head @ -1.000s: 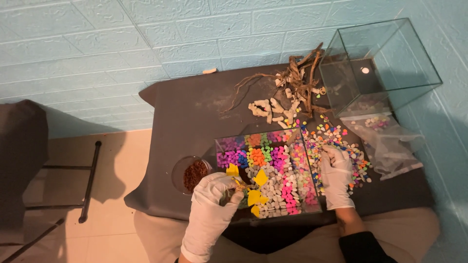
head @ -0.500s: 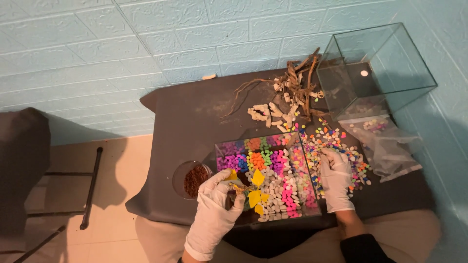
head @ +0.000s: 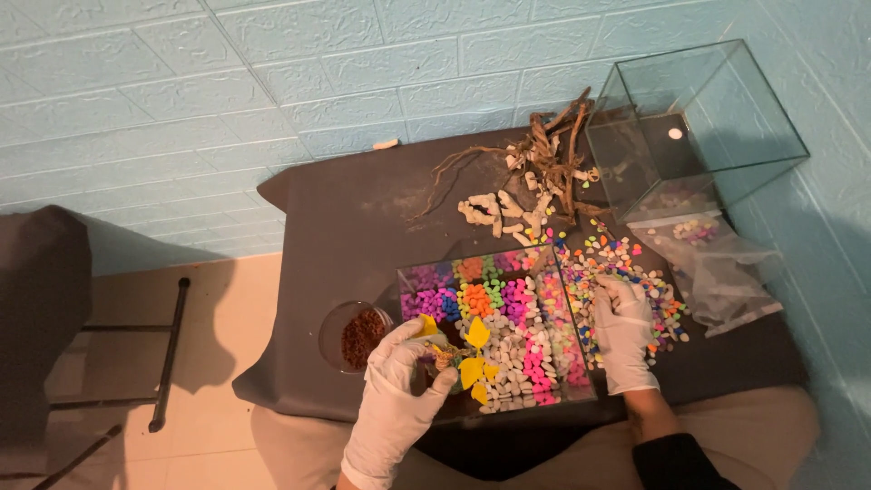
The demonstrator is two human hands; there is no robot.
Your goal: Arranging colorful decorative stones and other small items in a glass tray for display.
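Over clear tank of coloured pebbles (head: 508,327): left hand (head: 399,390), grip closed on yellow-leaved plant (head: 467,358), planting it at near-left corner. Right hand (head: 626,331) flat, fingers spread on loose pebbles (head: 626,272) right of tank. Next move likely needs stem pressed firmly down. Versus earlier: plant slightly further into tank.

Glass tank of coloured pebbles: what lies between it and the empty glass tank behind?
In the head view, loose coloured pebbles, white stones and driftwood roots lie on the dark tablecloth.
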